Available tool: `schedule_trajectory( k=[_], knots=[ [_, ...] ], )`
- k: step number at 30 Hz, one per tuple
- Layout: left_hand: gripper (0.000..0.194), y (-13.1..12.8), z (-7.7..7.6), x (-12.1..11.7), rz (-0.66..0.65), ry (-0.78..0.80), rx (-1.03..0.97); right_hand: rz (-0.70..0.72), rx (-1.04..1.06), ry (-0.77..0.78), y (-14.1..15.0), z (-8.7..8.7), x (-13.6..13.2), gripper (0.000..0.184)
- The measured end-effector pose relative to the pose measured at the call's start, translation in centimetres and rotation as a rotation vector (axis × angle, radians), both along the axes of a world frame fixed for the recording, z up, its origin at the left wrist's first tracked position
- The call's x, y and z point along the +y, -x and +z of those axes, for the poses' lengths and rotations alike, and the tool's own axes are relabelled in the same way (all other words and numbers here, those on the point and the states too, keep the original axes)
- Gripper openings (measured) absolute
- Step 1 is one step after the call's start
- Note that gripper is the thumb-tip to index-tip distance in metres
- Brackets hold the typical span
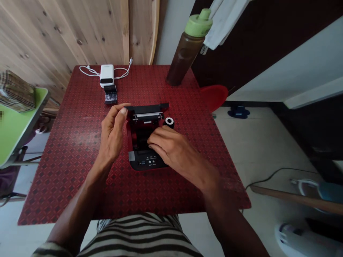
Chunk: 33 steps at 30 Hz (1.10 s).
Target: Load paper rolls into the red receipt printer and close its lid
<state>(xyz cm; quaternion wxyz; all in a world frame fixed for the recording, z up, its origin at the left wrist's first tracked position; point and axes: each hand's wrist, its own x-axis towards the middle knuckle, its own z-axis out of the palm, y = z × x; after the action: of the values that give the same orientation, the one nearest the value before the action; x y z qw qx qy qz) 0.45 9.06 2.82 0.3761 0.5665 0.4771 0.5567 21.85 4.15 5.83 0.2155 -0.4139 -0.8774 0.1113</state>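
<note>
A red-and-black receipt printer [146,160] sits in the middle of the red patterned table [66,160], with its black lid [147,108] raised. My left hand [112,134] is beside the lid's left end, its fingertips at the corner. My right hand [171,146] lies over the printer's open compartment, and its fingertips hide inside. A small paper roll [169,122] with a black core stands just right of the printer, close behind my right hand. The compartment's floor is dark and partly covered by my fingers.
At the table's far end are a white power bank [107,75] with a white cable and a small black device [110,94]. A bottle with a green cap [185,53] stands at the far right corner. A green desk [16,132] lies left of the table.
</note>
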Motion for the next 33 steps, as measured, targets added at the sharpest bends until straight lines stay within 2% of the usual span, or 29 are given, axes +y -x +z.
schedule_trajectory(
  k=[4,7,10,12,17,25,29,33],
  knots=[
    [0.034,0.2,0.2,-1.8,0.014,-0.007,0.017,-0.108,0.054,-0.218,-0.3,-0.2,-3.3,0.025],
    [0.019,0.1,-0.8,-3.8,0.049,0.076,-0.009,-0.154,0.07,-0.303,0.1,-1.0,-5.1,0.021],
    [0.054,0.0,-2.3,-5.8,0.078,0.207,-0.097,-0.221,0.079,-0.395,0.7,-2.0,-5.8,0.017],
    [0.063,0.0,-3.1,-6.6,0.033,0.292,-0.149,-0.273,0.084,-0.429,1.0,-2.6,-5.7,0.017],
    [0.06,0.1,-3.6,-7.2,-0.091,0.381,-0.251,-0.263,0.162,-0.323,1.1,-3.0,-5.1,0.018],
    [0.053,-0.1,-3.3,-7.2,-0.108,0.344,-0.241,-0.252,0.156,-0.208,0.9,-2.4,-5.2,0.011],
    [0.055,-0.1,-3.4,-7.1,-0.074,0.341,-0.21,-0.256,0.203,-0.156,0.8,-2.7,-5.3,0.013],
    [0.058,0.2,-3.6,-7.5,-0.055,0.36,-0.178,-0.256,0.261,-0.176,0.9,-3.3,-5.6,0.021]
  ],
)
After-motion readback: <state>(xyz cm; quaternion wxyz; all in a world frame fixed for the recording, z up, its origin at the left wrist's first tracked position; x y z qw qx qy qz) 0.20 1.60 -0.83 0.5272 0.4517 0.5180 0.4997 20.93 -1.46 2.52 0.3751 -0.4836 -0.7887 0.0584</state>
